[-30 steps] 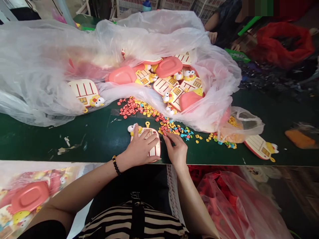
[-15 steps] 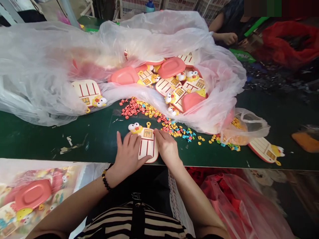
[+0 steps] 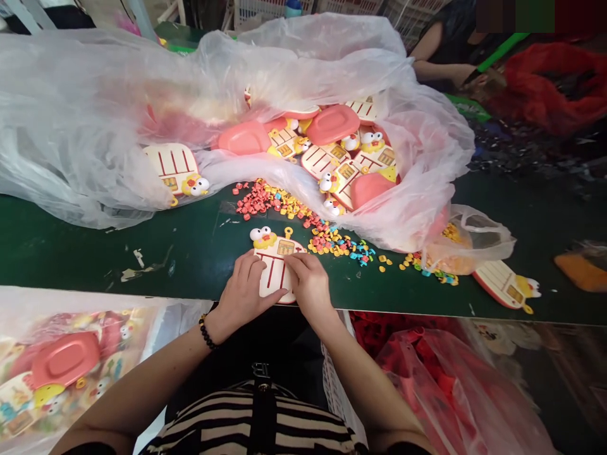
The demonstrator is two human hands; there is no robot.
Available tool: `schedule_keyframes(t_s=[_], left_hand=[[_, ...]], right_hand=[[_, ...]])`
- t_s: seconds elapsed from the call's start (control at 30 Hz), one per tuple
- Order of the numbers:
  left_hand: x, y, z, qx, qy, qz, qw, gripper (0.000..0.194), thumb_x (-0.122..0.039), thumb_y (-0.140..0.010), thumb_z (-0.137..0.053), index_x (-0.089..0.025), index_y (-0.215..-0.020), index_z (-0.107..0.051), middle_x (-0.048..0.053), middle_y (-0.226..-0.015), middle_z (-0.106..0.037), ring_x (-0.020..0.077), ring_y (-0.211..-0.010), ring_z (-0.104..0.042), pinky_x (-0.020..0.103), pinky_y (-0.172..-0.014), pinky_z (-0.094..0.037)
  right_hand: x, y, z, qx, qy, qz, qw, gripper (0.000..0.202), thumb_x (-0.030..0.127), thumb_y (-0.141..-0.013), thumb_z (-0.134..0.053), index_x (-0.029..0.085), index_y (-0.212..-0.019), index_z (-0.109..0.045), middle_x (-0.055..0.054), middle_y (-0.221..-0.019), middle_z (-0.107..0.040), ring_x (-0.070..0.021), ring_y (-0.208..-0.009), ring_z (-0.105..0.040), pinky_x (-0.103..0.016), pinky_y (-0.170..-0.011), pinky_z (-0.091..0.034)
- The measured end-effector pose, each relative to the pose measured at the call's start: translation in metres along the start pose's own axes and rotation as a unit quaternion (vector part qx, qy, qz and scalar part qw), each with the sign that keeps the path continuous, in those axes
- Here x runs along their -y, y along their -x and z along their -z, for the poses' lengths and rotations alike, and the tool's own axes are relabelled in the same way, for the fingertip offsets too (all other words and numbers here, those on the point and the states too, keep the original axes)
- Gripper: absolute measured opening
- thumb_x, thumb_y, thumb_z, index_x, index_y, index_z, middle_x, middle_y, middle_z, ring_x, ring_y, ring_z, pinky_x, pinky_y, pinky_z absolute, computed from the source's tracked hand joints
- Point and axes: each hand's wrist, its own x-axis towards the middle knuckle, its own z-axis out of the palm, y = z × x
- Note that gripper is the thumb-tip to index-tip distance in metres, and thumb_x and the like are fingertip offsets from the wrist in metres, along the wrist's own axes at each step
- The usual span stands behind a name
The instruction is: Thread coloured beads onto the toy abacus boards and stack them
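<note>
A cream plastic toy board [image 3: 271, 292] with dark red slots and a yellow bird head with bulging white eyes lies on the green table in front of me. My left hand [image 3: 243, 281] grips its left side, fingers curled at the edge and thumb across the lower front. My right hand [image 3: 310, 284] rests over the right side, its fingertips pinched together at the top of a slot. Whatever those fingertips hold is too small to make out. Just beyond the board is a pile of small red, yellow and blue plastic pieces [image 3: 327, 240].
Large clear plastic bags [image 3: 303, 69] behind the pieces hold more boards and pink trays [image 3: 332, 124]. Another board [image 3: 505, 284] lies at right beside a small bag [image 3: 467, 243]. A filled bag [image 3: 66, 360] stands lower left. A co-worker's arm [image 3: 443, 69] shows at upper right.
My right hand has moved left, from the board's right edge to a slot nearer its middle. My left fingers, spread before, are now drawn together. The view has shifted slightly.
</note>
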Motion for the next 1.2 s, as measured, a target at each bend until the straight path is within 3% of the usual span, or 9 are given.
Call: schedule_keyframes(t_s=[0.17,0.23,0.33,0.47,0.57,0.67,0.87,1.07,1.2], left_hand=[[0.003,0.004,0.005,-0.009,-0.002,0.011,1.000,0.051,-0.037,-0.087,-0.056,-0.013,-0.128,-0.039,0.018,-0.119,-0.052,0.0304,-0.114,-0.051,0.045,-0.092,-0.049],[0.005,0.005,0.011,0.011,-0.002,0.006,1.000,0.063,-0.044,-0.086,-0.057,-0.012,-0.135,-0.035,0.020,-0.126,-0.050,0.0307,-0.117,-0.051,0.045,-0.094,-0.048],[0.007,0.004,0.018,0.060,-0.011,-0.057,0.997,0.076,-0.056,-0.082,-0.059,-0.014,-0.140,-0.034,0.020,-0.139,-0.045,0.0344,-0.129,-0.041,0.051,-0.106,-0.037],[0.005,-0.004,0.013,0.105,-0.033,-0.101,0.989,0.073,-0.061,-0.079,-0.060,-0.017,-0.136,-0.044,0.017,-0.147,-0.041,0.0392,-0.142,-0.022,0.064,-0.113,-0.015],[0.000,-0.007,0.003,0.115,-0.043,-0.071,0.990,0.070,-0.060,-0.080,-0.060,-0.014,-0.132,-0.050,0.019,-0.146,-0.041,0.0391,-0.143,-0.019,0.060,-0.113,-0.021],[-0.005,-0.006,-0.004,0.101,-0.063,-0.058,0.991,0.070,-0.058,-0.083,-0.056,-0.009,-0.132,-0.049,0.022,-0.146,-0.041,0.0377,-0.141,-0.026,0.055,-0.112,-0.027],[-0.009,-0.001,-0.002,0.077,-0.090,-0.048,0.992,0.069,-0.060,-0.084,-0.053,-0.008,-0.130,-0.051,0.023,-0.141,-0.047,0.0347,-0.133,-0.041,0.052,-0.111,-0.029],[-0.008,0.000,0.001,0.071,-0.091,-0.045,0.992,0.067,-0.063,-0.084,-0.052,-0.011,-0.125,-0.056,0.020,-0.136,-0.053,0.0333,-0.128,-0.046,0.050,-0.108,-0.032],[-0.009,-0.001,0.002,0.074,-0.104,-0.044,0.991,0.064,-0.060,-0.085,-0.052,-0.010,-0.124,-0.057,0.021,-0.134,-0.054,0.0346,-0.127,-0.047,0.050,-0.106,-0.034]], right_hand=[[0.012,-0.035,-0.010,0.057,-0.129,0.046,0.989,0.026,0.019,-0.092,-0.050,0.020,-0.110,-0.068,-0.004,-0.099,-0.074,-0.0160,-0.092,-0.068,-0.026,-0.086,-0.054],[0.001,-0.039,0.000,0.028,-0.135,0.022,0.990,0.027,0.022,-0.093,-0.049,0.022,-0.114,-0.067,-0.004,-0.104,-0.073,-0.0157,-0.093,-0.068,-0.027,-0.084,-0.054],[-0.032,-0.034,0.023,-0.049,-0.042,-0.060,0.996,0.026,0.027,-0.091,-0.051,0.021,-0.108,-0.070,-0.008,-0.103,-0.073,-0.0216,-0.095,-0.066,-0.038,-0.087,-0.053],[-0.074,-0.025,0.046,-0.015,0.099,-0.077,0.992,0.024,0.028,-0.085,-0.059,0.020,-0.104,-0.072,-0.011,-0.106,-0.070,-0.0276,-0.096,-0.063,-0.045,-0.086,-0.051],[-0.080,-0.032,0.051,-0.027,0.138,-0.082,0.987,0.025,0.025,-0.086,-0.056,0.020,-0.105,-0.072,-0.012,-0.104,-0.070,-0.0277,-0.093,-0.062,-0.044,-0.083,-0.052],[-0.067,-0.056,0.041,-0.005,0.111,-0.045,0.993,0.025,0.020,-0.089,-0.051,0.020,-0.103,-0.072,-0.011,-0.100,-0.071,-0.0257,-0.093,-0.063,-0.039,-0.083,-0.051],[-0.044,-0.107,0.000,0.134,0.108,0.038,0.984,0.025,0.011,-0.088,-0.048,0.018,-0.100,-0.070,-0.010,-0.102,-0.069,-0.0237,-0.098,-0.062,-0.034,-0.086,-0.048],[-0.047,-0.121,0.002,0.155,0.156,0.064,0.973,0.021,0.021,-0.091,-0.049,0.016,-0.096,-0.069,-0.014,-0.100,-0.067,-0.0264,-0.099,-0.059,-0.038,-0.086,-0.048],[-0.047,-0.142,-0.007,0.145,0.152,0.049,0.977,0.043,0.035,-0.087,-0.058,0.011,-0.122,-0.060,-0.019,-0.129,-0.057,-0.0323,-0.122,-0.048,-0.047,-0.103,-0.039]])
